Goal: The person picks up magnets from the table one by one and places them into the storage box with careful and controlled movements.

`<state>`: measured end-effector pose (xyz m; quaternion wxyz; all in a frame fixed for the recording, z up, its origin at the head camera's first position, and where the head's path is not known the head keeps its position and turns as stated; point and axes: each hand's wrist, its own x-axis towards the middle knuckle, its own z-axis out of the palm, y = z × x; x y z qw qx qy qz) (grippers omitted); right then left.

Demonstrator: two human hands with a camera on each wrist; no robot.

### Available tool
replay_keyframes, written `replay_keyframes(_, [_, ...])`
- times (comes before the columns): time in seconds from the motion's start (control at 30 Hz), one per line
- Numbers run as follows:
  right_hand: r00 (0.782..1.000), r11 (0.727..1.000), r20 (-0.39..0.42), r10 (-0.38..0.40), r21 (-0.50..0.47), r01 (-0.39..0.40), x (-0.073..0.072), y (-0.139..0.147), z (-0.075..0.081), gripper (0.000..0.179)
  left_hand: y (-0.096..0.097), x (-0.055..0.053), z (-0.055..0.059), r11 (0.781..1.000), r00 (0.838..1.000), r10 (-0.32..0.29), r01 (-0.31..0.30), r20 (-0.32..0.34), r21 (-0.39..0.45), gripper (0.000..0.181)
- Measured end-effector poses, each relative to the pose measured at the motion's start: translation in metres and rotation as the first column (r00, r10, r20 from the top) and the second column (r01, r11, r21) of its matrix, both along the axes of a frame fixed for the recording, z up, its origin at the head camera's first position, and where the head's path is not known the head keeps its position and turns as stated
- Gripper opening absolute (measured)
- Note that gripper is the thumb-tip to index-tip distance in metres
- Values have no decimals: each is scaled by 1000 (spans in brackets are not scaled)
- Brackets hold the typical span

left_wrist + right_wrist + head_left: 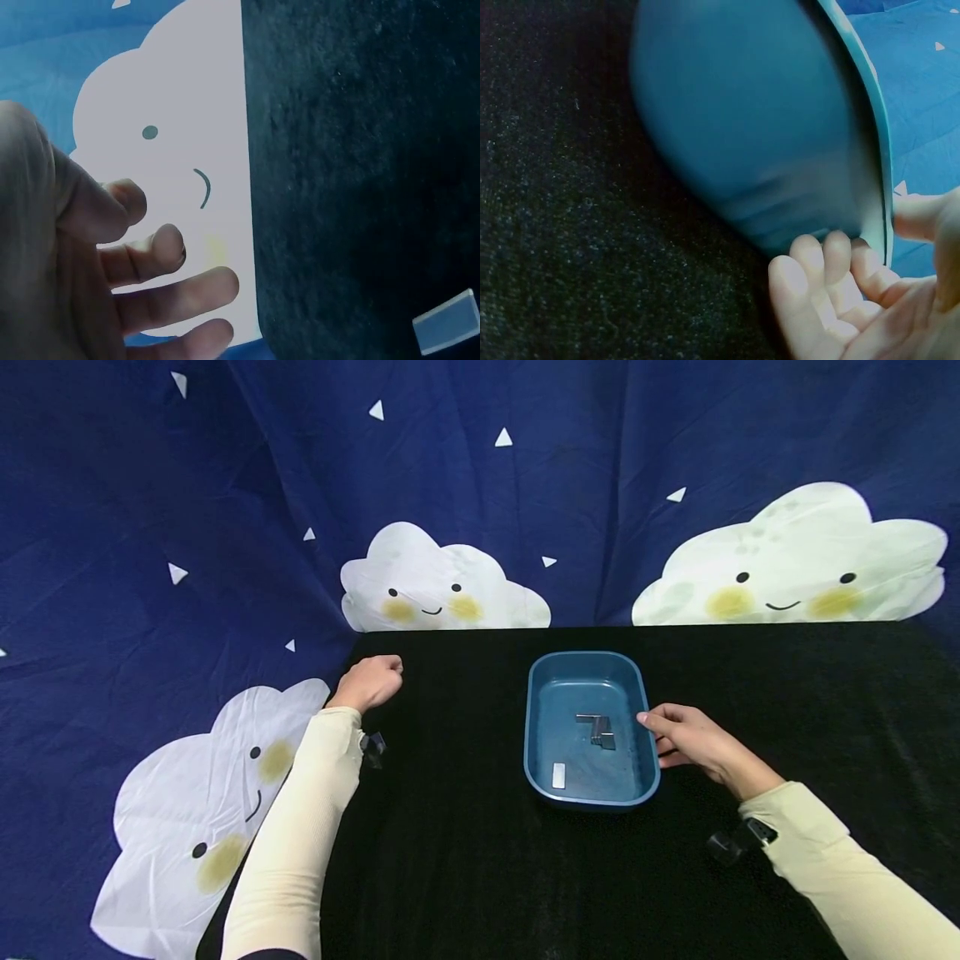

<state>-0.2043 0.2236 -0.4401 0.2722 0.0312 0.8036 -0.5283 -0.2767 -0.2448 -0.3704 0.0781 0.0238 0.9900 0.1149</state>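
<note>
A blue plastic bin [591, 800] stands on the black-covered table. My right hand [693, 745] grips its right rim, with the thumb at the rim and the other fingers against the outer wall, as the right wrist view shows. Inside the bin lie some dark metallic pieces [602, 732] close together, of unclear kind, and a separate small silver rectangular piece [558, 776]. Over the table's left side is my left hand [369, 682], apart from the bin. In the left wrist view its fingers [180, 301] are loosely bent and hold nothing.
Black cloth [450, 827] covers the table. Dark blue fabric [450, 468] with white clouds and triangles hangs behind it and along the left. A small pale-edged, blue-grey shape [448, 324] of unclear kind shows low in the left wrist view.
</note>
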Motion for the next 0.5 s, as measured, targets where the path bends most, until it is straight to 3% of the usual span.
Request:
replay_keyframes(0.37, [1000, 1000, 6, 2, -5, -2, -2, 1, -1, 51, -28, -2, -13, 1000, 999, -11, 11, 36, 13, 32])
replay_keyframes(0.5, [1000, 1000, 9, 4, -8, -4, -2, 1, -1, 51, -37, -3, -19, 997, 999, 44, -45, 20, 61, 37])
